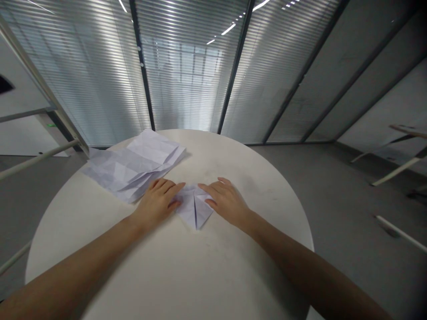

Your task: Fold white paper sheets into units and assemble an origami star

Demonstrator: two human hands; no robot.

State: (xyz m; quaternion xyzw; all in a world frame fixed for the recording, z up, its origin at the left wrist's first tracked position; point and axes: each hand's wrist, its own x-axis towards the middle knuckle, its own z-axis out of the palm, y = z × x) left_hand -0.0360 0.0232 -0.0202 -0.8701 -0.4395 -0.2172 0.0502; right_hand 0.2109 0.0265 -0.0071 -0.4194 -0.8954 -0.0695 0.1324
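A small sheet of folded white paper (193,209) lies on the round white table (207,275). Its near end comes to a point, and a dark slit runs down its middle between two flaps. My left hand (158,200) holds its left side, thumb and forefinger on the paper. On the opposite side, my right hand (227,200) holds the right edge, with the thumb lower and the forefinger near the top. Both hands cover the outer corners, and the fingertips press the paper against the tabletop.
Several creased white paper sheets (133,164) lie in a loose pile at the table's far left, close to my left hand. Beyond the table's far edge stands a glass wall with blinds (187,80). White frame bars (40,158) are at left, table legs (396,171) at right.
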